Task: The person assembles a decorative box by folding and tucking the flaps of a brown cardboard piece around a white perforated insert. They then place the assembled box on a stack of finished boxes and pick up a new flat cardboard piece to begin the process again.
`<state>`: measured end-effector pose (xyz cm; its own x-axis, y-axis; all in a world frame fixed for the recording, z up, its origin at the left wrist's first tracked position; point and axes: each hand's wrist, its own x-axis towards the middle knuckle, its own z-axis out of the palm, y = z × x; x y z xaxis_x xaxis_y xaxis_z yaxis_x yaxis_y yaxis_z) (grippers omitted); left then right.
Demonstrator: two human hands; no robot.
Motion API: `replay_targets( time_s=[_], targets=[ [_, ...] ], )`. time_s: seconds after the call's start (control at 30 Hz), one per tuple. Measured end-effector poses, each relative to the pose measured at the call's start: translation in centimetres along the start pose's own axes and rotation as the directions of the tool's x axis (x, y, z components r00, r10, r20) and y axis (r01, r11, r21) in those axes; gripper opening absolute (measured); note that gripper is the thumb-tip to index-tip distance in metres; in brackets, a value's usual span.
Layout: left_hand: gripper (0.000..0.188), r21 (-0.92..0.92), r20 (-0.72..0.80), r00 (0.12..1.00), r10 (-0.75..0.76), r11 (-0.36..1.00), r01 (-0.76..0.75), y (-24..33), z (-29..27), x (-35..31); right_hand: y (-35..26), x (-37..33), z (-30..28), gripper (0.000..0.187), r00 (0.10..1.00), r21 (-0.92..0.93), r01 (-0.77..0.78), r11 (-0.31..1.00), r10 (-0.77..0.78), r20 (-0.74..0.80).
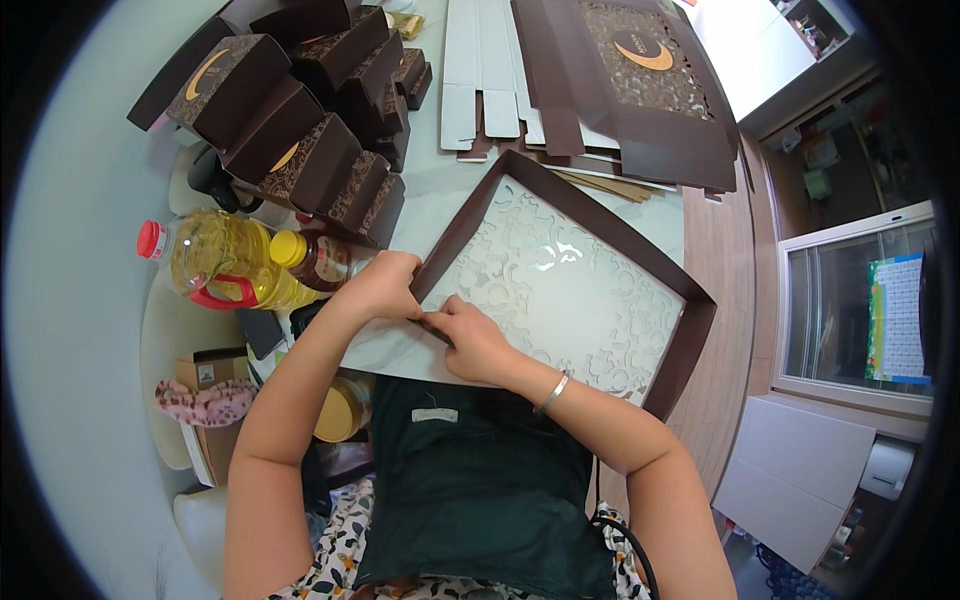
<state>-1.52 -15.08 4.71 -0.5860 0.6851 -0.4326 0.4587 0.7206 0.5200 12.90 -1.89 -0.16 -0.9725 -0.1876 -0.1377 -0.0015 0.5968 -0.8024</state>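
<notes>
A dark brown cardboard box lid (590, 312) lies turned at an angle on the marble-look table (430, 215), right in front of me. Its inner face is white with cut-out floral shapes, and a shiny see-through film catches the light. The side walls stand up along the far edges. At the lid's left corner, my left hand (384, 287) pinches the wall. My right hand (470, 340), with a silver bangle at the wrist, presses its fingers against the same corner from inside. The two hands nearly touch, and their palms partly hide the near wall.
Stacked brown patterned boxes (320, 170) fill the far left. Beside them stand an oil bottle (215, 265) and a yellow-capped jar (322, 262). Flat cardboard sheets (475, 60) and a brown lid panel (665, 130) lie at the far side. A yellow-lidded tub (338, 415) sits below the table edge.
</notes>
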Motion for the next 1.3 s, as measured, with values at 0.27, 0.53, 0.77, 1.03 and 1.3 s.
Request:
replay_targets(
  time_s=[0.27, 0.53, 0.77, 1.03, 1.3],
  targets=[
    [0.048, 0.195, -0.028, 0.999, 0.039, 0.98, -0.032, -0.4, 1.3, 0.5, -0.4, 0.2, 0.2, 0.056, 1.0, 0.052, 0.018, 0.998, -0.018, 0.004],
    [0.05, 0.11, 0.062, 0.996, 0.059, 0.992, -0.065, 0.6, -0.8, -0.5, 0.2, 0.1, 0.9, 0.058, 0.999, 0.021, -0.014, 1.0, 0.013, 0.051],
    [0.046, -0.154, 0.284, 0.959, -0.001, 0.987, 0.047, -0.8, -2.4, -0.7, 0.1, 0.7, 0.9, 0.061, 0.993, 0.032, -0.045, 0.998, 0.042, 0.112],
    [0.03, -0.012, 0.124, 0.992, 0.02, 1.0, -0.019, 0.1, -0.9, -1.2, -0.1, 1.5, 0.1, 0.057, 0.972, -0.053, -0.053, 0.997, 0.064, 0.226],
    [0.039, 0.159, -0.05, 0.998, -0.033, 0.986, 0.04, 1.7, 1.0, -1.5, 0.3, 1.4, 0.7, 0.049, 0.983, 0.08, -0.088, 0.993, 0.073, 0.17]
  ],
)
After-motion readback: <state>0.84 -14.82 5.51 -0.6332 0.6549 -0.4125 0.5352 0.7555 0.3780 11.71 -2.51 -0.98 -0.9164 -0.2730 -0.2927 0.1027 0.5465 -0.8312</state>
